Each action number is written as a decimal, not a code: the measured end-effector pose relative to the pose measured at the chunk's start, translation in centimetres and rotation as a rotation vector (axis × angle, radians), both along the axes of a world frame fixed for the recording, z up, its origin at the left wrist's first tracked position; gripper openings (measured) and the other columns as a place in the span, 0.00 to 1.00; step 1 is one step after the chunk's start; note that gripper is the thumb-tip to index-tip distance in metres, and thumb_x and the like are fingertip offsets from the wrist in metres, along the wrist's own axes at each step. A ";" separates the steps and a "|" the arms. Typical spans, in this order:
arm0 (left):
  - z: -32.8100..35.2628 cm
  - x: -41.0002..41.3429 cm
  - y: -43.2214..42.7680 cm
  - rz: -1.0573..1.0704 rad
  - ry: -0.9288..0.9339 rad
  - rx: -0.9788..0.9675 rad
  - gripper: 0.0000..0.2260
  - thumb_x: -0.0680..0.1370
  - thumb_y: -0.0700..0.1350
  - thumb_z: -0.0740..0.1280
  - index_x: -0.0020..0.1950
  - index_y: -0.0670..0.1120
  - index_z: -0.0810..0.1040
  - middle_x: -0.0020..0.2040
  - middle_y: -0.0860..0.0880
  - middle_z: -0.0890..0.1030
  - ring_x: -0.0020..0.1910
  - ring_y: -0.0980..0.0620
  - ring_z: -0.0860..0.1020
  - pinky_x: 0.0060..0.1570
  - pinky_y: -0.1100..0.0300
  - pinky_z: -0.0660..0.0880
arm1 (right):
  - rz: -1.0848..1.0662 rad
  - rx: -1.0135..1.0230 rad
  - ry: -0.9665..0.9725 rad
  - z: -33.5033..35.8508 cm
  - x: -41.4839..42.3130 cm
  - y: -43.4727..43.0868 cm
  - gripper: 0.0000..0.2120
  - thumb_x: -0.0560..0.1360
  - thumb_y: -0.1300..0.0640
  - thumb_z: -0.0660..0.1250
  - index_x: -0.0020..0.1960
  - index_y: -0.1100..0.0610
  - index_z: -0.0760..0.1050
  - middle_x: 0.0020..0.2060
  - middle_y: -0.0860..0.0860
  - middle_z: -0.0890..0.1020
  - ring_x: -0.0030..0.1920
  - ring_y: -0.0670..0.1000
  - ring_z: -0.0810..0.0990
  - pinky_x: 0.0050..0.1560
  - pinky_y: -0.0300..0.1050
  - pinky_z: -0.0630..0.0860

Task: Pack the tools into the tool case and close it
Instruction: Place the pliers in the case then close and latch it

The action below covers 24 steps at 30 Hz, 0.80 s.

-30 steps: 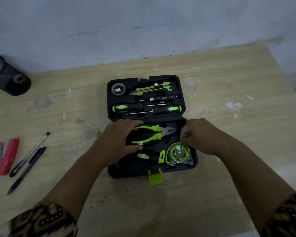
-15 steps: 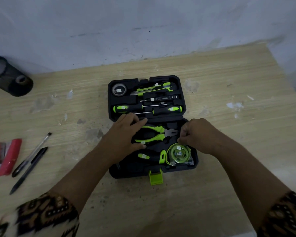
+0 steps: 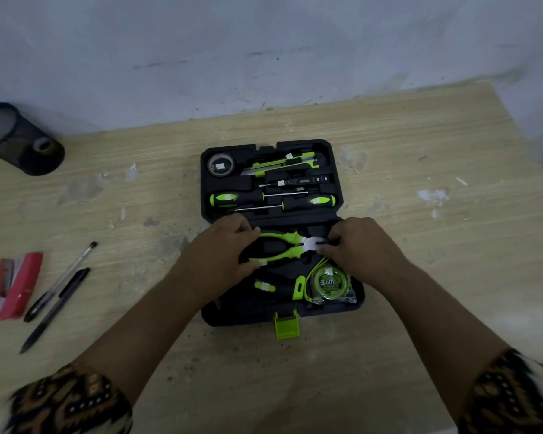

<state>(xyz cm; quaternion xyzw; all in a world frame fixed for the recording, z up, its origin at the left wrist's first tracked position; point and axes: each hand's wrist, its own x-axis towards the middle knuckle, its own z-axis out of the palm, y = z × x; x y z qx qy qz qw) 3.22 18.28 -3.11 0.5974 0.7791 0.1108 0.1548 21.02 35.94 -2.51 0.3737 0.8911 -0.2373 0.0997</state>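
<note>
Open tool case [image 3: 351,303] on scuffed wooden bench [image 3: 420,170] (wall behind); left hand [image 3: 220,255] and right hand [image 3: 362,245] grasping pliers [image 3: 282,249].

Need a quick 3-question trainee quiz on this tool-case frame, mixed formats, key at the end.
1. True or false: the tool case is already closed.
2. Which tool do both hands touch? A) tape measure B) pliers C) stapler
3. Fill in: the two pens lie on the table to the case's ____.

Key: 1 false, it lies open. 2 B: left hand at the handles, right hand at the metal head. 3 left.
</note>
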 end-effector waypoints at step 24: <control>0.6 1.4 2.5 0.203 0.044 -0.236 0.27 0.71 0.57 0.73 0.69 0.55 0.74 0.63 0.52 0.76 0.63 0.48 0.74 0.60 0.52 0.70 | -0.374 -0.225 -0.022 0.3 -1.3 0.5 0.15 0.64 0.55 0.80 0.37 0.66 0.80 0.31 0.60 0.83 0.31 0.59 0.82 0.43 0.59 0.82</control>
